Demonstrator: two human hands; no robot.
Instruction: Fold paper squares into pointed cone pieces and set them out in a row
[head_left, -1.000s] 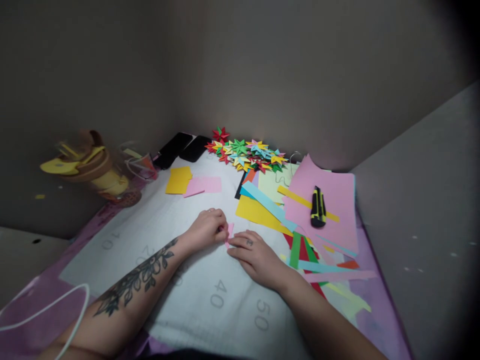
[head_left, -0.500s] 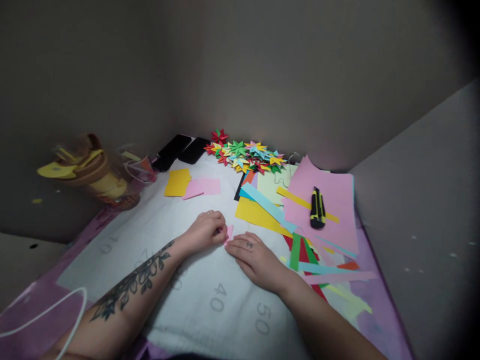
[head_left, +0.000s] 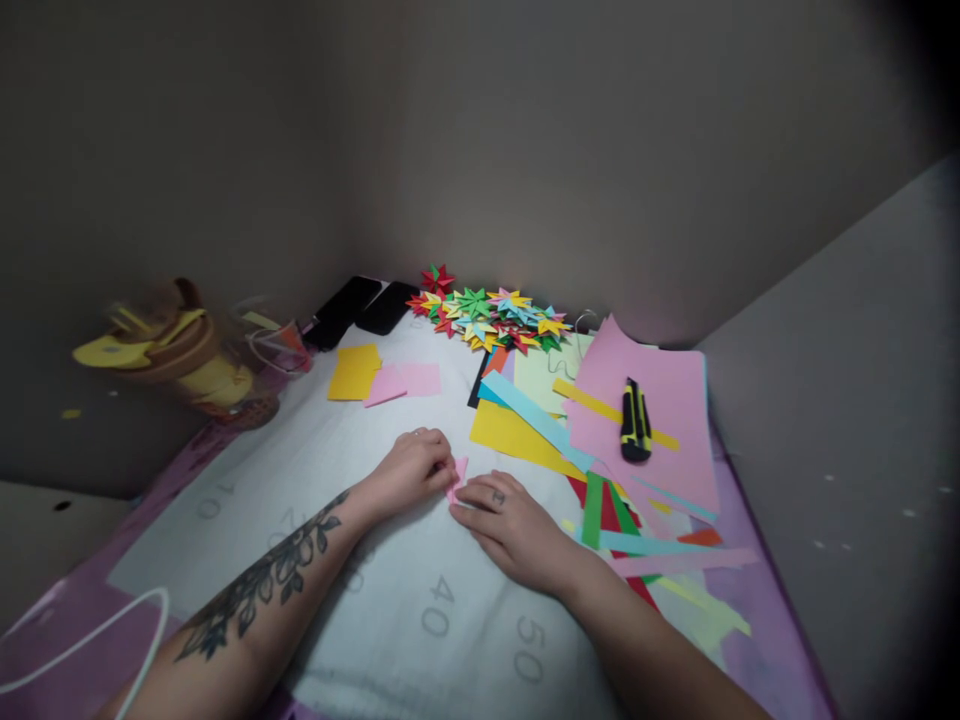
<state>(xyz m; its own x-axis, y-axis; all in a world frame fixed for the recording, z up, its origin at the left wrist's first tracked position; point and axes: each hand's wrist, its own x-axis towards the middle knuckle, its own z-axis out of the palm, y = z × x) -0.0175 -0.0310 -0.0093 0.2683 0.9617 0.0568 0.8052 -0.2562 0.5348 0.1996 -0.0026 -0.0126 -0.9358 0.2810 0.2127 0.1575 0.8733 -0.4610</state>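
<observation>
A small pink paper piece (head_left: 457, 474) lies on the white cutting mat (head_left: 360, 560), between my two hands. My left hand (head_left: 411, 466), fingers curled, pinches its left edge. My right hand (head_left: 506, 520) lies flat on the mat, with its fingertips pressing the paper's lower right corner. My left forearm bears a dark floral tattoo.
A heap of folded paper stars (head_left: 491, 315) sits at the back. Coloured sheets and strips (head_left: 645, 410) spread to the right, with a black-and-yellow utility knife (head_left: 634, 420) on the pink sheet. Yellow and pink squares (head_left: 379, 375), two black phones (head_left: 360, 305), and a brown-and-yellow object (head_left: 176, 355) lie left.
Both hands stay on the pink piece with only slight finger shifts. The view has tilted a little, so everything sits slightly lower in the picture.
</observation>
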